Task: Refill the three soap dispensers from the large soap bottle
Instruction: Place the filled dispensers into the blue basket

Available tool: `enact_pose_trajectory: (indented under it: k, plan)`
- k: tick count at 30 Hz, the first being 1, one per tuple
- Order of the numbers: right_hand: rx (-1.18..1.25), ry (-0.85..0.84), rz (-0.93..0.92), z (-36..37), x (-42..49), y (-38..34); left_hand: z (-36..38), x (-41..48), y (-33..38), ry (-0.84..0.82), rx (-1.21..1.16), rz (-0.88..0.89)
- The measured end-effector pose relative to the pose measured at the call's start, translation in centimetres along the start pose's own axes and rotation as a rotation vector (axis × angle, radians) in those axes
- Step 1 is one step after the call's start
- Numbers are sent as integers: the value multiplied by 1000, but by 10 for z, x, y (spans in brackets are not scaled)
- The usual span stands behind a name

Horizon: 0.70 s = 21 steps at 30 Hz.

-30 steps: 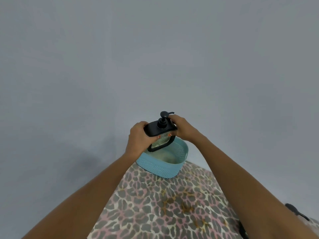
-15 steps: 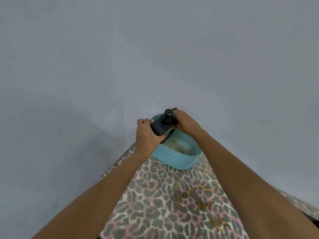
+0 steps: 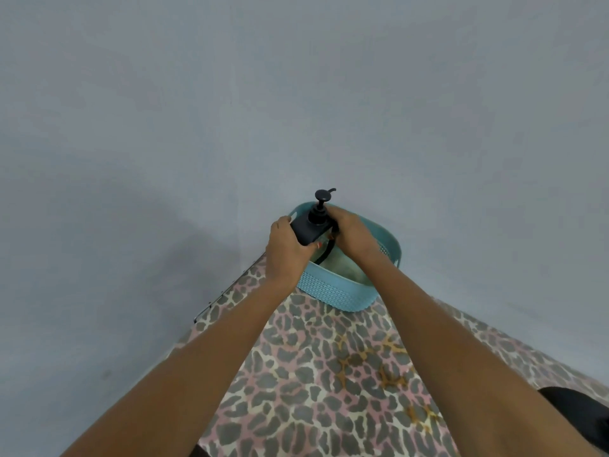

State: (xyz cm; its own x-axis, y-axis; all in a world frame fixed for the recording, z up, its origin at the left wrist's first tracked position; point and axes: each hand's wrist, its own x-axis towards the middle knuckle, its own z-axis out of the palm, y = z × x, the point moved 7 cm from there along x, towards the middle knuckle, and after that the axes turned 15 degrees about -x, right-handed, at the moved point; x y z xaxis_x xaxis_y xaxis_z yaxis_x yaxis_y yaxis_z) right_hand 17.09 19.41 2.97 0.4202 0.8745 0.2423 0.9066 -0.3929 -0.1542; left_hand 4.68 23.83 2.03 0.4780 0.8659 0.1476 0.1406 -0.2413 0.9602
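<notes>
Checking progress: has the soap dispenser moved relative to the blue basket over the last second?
Yes. The soap dispenser has gone down, from above the blue basket into it.

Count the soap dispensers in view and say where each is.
1. The soap dispenser is gripped by the left hand and right hand at the blue basket. Others may be hidden behind the arms.

No text, label or number is legible (soap dispenser [image 3: 308, 229] included).
</notes>
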Motion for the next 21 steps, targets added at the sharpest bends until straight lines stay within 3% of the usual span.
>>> enact_pose_trajectory:
  k: [3, 7, 13, 21]
  plan:
    - [-214, 3, 91, 0, -6, 4, -2, -2, 1, -12, -14, 18]
    - [9, -26, 236, -10, -24, 11, -10, -12, 4, -11, -20, 25]
    - [110, 21, 306, -29, -69, 19, -17, -37, 22, -13, -18, 74]
    - [160, 152, 395, -67, -149, 28, 5, -87, 42, -181, -10, 169]
